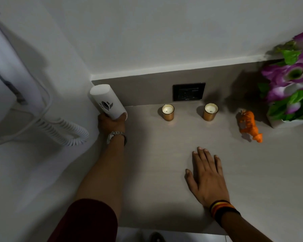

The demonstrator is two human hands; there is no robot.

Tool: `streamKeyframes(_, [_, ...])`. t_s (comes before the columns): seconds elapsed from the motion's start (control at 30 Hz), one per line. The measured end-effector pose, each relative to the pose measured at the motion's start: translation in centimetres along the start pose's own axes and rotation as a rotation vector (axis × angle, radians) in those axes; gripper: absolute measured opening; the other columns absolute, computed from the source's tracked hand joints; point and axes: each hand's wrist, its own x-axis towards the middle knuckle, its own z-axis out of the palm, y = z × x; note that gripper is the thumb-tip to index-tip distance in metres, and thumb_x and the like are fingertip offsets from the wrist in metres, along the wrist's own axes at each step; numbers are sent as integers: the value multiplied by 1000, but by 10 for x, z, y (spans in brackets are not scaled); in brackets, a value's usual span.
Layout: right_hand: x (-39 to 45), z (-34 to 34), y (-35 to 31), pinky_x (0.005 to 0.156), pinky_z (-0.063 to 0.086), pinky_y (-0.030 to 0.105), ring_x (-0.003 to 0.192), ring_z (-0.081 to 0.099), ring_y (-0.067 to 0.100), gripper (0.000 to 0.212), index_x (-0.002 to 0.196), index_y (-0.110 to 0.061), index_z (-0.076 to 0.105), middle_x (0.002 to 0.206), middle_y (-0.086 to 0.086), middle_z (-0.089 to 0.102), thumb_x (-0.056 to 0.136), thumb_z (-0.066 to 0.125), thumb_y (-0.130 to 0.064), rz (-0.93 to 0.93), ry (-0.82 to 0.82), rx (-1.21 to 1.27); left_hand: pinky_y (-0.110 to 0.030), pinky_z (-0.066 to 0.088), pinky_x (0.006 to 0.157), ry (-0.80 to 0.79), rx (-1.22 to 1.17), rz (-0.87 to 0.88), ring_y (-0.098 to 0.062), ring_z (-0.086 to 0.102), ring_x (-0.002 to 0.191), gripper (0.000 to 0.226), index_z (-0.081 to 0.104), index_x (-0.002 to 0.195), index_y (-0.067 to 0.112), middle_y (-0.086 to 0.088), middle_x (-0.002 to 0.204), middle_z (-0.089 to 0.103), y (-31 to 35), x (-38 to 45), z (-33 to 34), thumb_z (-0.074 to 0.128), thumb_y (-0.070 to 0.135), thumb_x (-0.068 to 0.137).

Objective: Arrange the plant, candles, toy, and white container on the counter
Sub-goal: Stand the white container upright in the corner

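Observation:
My left hand (111, 123) grips the base of the tall white container (106, 101), a cylinder with a dark flower mark, in the back left corner of the counter (173, 198). It leans slightly against the side wall. My right hand (206, 177) lies flat on the counter, fingers spread, holding nothing. Two gold-glass candles stand near the back wall, the left candle (168, 112) and the right candle (210, 111). An orange toy tiger (247, 125) stands to their right. The plant (292, 88), purple flowers in a white pot, fills the back right corner.
A black wall socket (189, 91) sits in the backsplash behind the candles. On the left wall hangs a white appliance (2, 81) with a coiled white cord (63, 131). The counter's front edge (164, 230) runs near the bottom of the view.

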Motion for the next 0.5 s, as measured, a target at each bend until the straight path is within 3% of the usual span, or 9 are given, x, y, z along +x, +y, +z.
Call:
streamKeyframes(0.1, [0,0,0,128,6,51,158,12,22,71,158,-15,32,168,8,24,101,34,-57,0,8,0,-48,60,84,52,42,-3,-37,71,105,101,59,121,9,-15,118,72,0,-5,3,89,61,40])
streamKeyframes(0.17, [0,1,0,128,6,51,157,12,22,71,158,-16,32,168,8,24,101,33,-57,-1,7,1,-44,59,81,76,56,-10,-37,71,105,95,60,119,6,-16,117,72,3,-7,5,93,57,46])
streamKeyframes(0.5, [0,1,1,127,8,52,158,12,22,71,158,-16,32,168,7,25,101,32,-58,-1,8,5,-44,57,86,50,86,-3,-37,69,113,87,61,124,5,-17,126,70,3,8,10,96,46,56])
